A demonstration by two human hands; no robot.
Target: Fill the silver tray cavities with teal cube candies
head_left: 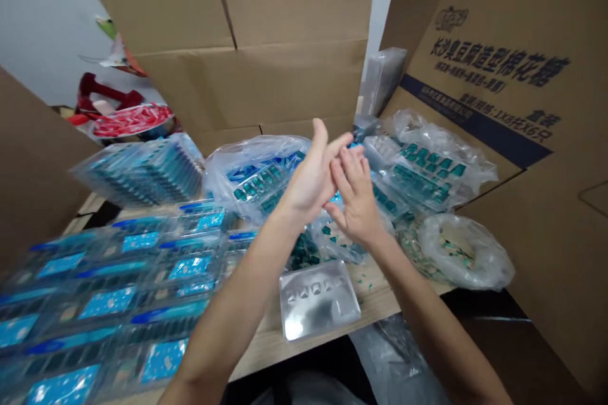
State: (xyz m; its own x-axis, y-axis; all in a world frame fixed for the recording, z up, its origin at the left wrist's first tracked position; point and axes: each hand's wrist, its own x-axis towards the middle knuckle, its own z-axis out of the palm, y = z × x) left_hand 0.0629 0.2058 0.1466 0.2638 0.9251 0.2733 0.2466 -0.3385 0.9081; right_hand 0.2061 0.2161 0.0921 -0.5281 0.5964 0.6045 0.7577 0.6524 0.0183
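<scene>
Boxed-in tabletop (259, 354), left hand (311, 180) and right hand (357, 202) overlapping in view beyond a clear tray (320, 310)

Looks onto a white wall (42, 6), with an open cardboard box (294, 85) in front of it and a printed carton (475, 92) along the right. Holds the left hand raised near the middle, palm turned rightward, thumb up, fingers (339, 143) extended and unclenched. Brings the right hand up just in front, fingers likewise straight and slightly spread; cannot tell contact from mere overlap. Has the clear tray lying on the tabletop, nearer the body than the hands, with a row of moulded bumps across it. Shows loose teal pieces (304, 252) heaped just beyond the tray. Behind the hands, has a plastic bag (256, 143) with a filled tray (259, 183) inside; to the right, more filled trays (420, 182) in clear plastic, and nearer, a rolled-down bag (496, 262) with small bits inside. To the left, carries rows of clear packs with blue packets (107, 302); behind those, a leaning stack of packs (159, 168) near a bowl of red packets (133, 120).
</scene>
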